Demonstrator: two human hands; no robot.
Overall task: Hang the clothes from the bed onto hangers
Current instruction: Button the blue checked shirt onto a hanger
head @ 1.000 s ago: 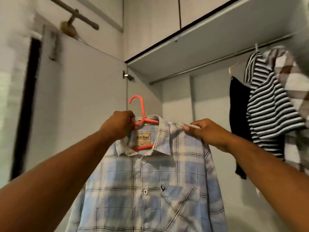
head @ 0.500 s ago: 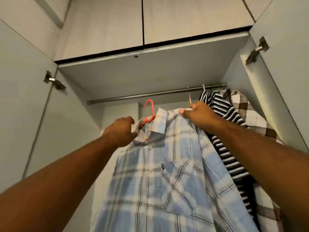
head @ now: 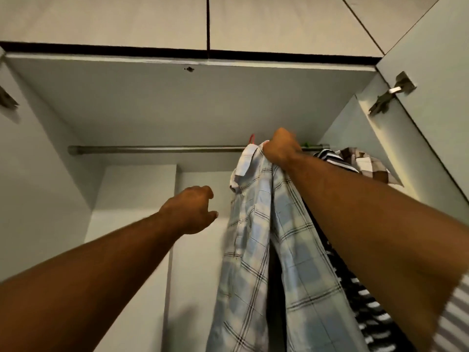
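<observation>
Head view: the left hand, off the collar it held half a second ago, hangs loosely curled and empty at 9 o'clock of the blue-and-white checked cotton shirt. The right hand grips the shirt's shoulder at the grey metal rail, and the red plastic hanger shows just above it. A white laminate wardrobe surrounds them.

Only thing carrying anything here is the metal rail, running left to right across the wardrobe just under its top panel. All the clothes are bunched at the right end. There's a blue plaid shirt with a red hanger hook poking up right at the rail. Further right come a black-and-white striped top and a brown checked garment. A little green hook sits on the rail there too.
</observation>
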